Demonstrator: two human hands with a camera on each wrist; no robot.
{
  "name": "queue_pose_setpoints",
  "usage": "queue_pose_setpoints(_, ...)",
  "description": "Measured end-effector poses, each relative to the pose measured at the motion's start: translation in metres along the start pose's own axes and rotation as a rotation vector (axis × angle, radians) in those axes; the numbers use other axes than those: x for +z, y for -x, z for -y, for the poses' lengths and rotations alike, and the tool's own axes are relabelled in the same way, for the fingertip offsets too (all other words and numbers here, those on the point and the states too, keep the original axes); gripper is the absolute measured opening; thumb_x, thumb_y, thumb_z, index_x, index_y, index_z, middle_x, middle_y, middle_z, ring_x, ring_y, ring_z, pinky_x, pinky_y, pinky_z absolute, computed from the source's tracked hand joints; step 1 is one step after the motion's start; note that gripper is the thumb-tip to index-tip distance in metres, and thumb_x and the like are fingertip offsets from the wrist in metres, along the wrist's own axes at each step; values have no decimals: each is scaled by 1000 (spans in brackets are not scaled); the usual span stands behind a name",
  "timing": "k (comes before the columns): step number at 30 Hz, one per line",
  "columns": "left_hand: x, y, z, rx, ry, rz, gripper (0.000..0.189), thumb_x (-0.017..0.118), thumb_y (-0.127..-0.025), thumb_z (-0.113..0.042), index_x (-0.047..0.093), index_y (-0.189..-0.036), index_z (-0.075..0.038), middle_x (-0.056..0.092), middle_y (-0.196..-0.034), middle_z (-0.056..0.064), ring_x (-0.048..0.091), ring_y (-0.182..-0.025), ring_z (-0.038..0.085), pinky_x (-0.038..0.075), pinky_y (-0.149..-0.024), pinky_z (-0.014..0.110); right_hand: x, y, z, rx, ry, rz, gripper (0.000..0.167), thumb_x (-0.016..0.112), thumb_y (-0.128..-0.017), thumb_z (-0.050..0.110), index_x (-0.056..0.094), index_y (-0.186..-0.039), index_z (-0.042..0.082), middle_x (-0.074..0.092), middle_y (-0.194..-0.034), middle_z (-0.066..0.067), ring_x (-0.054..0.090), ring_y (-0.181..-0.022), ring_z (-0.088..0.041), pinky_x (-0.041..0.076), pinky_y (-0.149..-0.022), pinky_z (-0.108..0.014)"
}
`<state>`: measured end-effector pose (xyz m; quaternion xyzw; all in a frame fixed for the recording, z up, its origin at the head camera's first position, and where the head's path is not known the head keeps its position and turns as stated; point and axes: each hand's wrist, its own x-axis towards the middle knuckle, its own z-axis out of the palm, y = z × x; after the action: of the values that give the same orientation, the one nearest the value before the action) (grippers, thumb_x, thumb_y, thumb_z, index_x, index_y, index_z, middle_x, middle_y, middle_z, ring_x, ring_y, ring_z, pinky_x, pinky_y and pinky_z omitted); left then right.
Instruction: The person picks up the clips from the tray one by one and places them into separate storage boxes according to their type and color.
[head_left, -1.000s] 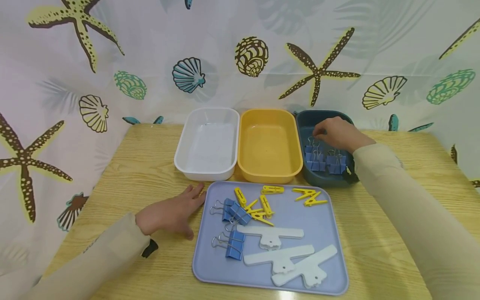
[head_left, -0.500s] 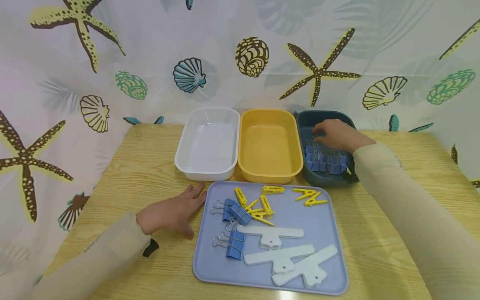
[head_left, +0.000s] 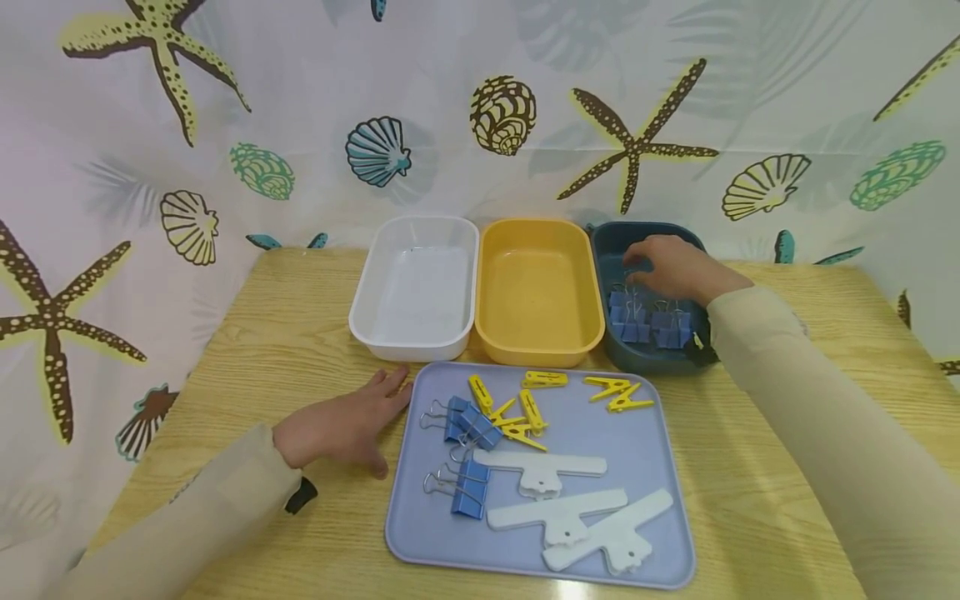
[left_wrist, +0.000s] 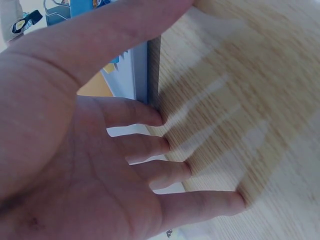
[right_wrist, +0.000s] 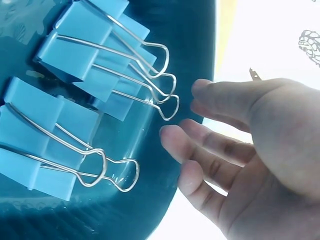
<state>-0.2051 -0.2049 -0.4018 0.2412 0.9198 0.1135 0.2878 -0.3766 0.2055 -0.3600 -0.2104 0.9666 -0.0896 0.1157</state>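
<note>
My right hand (head_left: 678, 267) hovers over the dark teal bin (head_left: 651, 363), fingers loosely bent and thumb apart from them, with nothing between. Just off its fingertips in the right wrist view are the wire handles of blue binder clips (right_wrist: 82, 37), several of which stand in that bin. My left hand (head_left: 341, 425) rests on the wooden table, fingers spread, its fingertips beside the left rim of the lavender tray (head_left: 637, 450). On that tray lie blue binder clips (head_left: 471, 490), several yellow clothespins (head_left: 532, 410) and white bag clips (head_left: 558, 512).
To the left of the teal bin stand a yellow bin (head_left: 540, 354) and a white bin (head_left: 408, 350), side by side behind the tray. A patterned curtain (head_left: 442, 67) hangs behind the wooden table (head_left: 277, 333).
The right hand's fingers have spread slightly apart above the teal bin, and the wire handles under them sit a little lower. The left hand and the tray's contents look unmoved.
</note>
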Motion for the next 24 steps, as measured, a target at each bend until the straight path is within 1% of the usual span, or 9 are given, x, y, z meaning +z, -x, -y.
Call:
queue_pose_setpoints(7, 0, -1, 2, 9, 0, -1, 105, 85, -70, -17, 21, -150, 5, 3, -159, 29, 8, -143, 55, 25, -115, 58, -2, 3, 4, 8, -8, 14, 39, 61, -93, 13, 56, -129, -3, 58, -130, -25, 51, -123, -43, 42, -101, -57)
queue_pose_setpoints(14, -2, -2, 3, 22, -25, 29, 109, 84, -70, -20, 16, -152, 3, -1, -159, 29, 6, -143, 56, 25, -115, 58, -7, 7, 8, 26, -24, 26, 40, 60, -94, 15, 54, -131, -1, 57, -132, -24, 50, -125, -41, 42, -102, -56)
queue_pose_setpoints(20, -4, -1, 2, 30, -28, 33, 113, 85, -68, -21, 14, -152, 3, 0, -159, 31, 7, -143, 56, 26, -114, 59, -9, 9, 12, 10, -23, 18, 40, 60, -94, 14, 55, -131, -1, 58, -132, -22, 51, -125, -40, 42, -102, -55)
queue_pose_setpoints(24, -1, 0, 2, 28, -15, 31, 113, 85, -68, -20, 13, -152, 3, -1, -159, 30, 6, -143, 55, 25, -115, 59, -11, 12, 17, -20, -23, 9, 38, 60, -94, 13, 56, -130, -1, 59, -130, -22, 53, -123, -39, 44, -101, -55)
